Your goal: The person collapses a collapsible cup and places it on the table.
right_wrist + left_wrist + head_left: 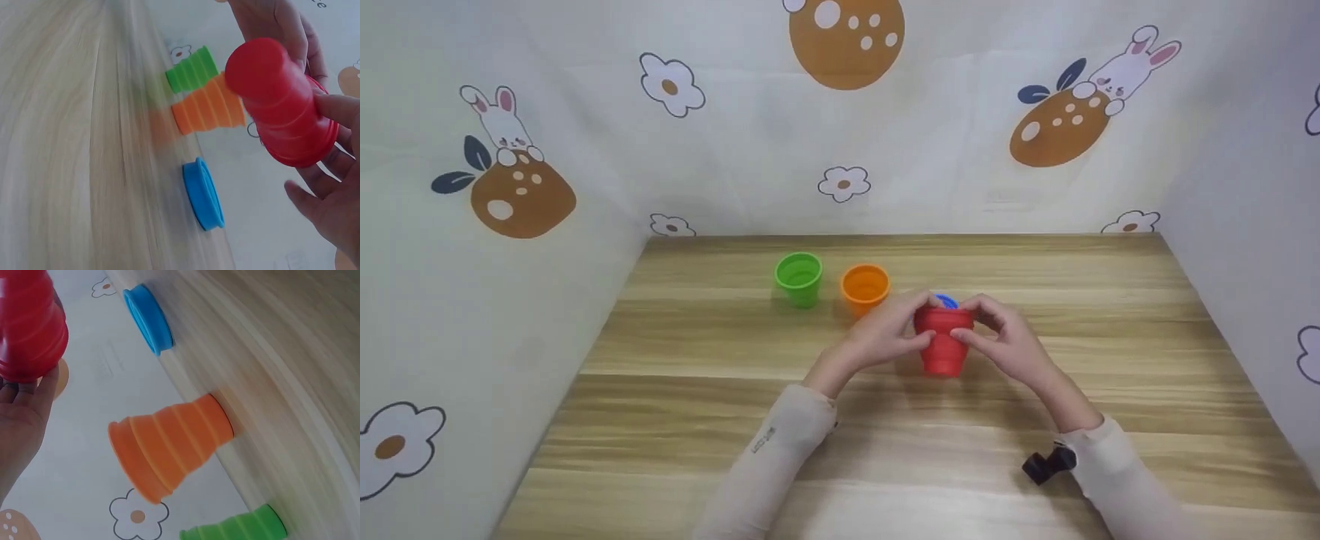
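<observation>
A red collapsible cup, pulled out to its full ribbed height, is held off the table between both hands. Its wide rim points away from me and its narrow base tilts toward me. My left hand grips the rim from the left, thumb on the near side. From the right, my right hand pinches the same rim, its thumb also in front. Just behind the red cup lies a blue collapsible cup, folded flat; in the head view it is mostly hidden.
An orange collapsible cup stands extended behind the left hand, and a green one stands to its left. The wooden table meets patterned cloth walls at the back and sides. A black device sits at the right wrist.
</observation>
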Demonstrator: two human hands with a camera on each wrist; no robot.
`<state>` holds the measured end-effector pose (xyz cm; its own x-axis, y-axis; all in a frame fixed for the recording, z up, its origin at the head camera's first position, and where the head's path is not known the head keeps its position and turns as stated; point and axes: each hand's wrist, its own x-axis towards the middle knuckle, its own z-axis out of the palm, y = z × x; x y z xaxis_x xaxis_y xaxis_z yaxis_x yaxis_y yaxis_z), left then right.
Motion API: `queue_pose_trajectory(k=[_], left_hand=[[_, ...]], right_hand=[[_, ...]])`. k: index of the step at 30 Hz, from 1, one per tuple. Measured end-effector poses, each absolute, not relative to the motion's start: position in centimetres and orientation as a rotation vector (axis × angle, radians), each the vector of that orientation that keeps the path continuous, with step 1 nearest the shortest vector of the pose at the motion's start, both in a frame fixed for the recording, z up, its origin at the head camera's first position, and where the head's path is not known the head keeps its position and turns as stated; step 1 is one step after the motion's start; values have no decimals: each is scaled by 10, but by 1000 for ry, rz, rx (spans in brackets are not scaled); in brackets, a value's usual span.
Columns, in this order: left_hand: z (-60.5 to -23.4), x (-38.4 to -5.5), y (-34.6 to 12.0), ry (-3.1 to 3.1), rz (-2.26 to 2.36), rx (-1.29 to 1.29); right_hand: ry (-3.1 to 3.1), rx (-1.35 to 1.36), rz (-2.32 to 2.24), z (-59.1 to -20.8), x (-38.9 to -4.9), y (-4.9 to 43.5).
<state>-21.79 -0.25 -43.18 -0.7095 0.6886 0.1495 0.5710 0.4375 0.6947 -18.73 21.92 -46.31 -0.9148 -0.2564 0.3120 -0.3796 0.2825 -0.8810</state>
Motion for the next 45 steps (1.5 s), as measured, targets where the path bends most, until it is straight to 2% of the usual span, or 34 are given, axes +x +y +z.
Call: queue_pose_trajectory(k=[14,22,34,45], left_hand=[[-431,-206,-14,2754,971,1129],[-431,-206,-19,2834,955,1136],[-436,-207,-18,3023,917,1273],[-435,-205,-20,3071,1001,1144]], right_hand=[[-2364,692,1503,-465,-181,203],[-2364,772,1658,-464,-183,210],[-2287,741,1327,-463,-184,199],[-2251,785,1744,-466,-185,206]])
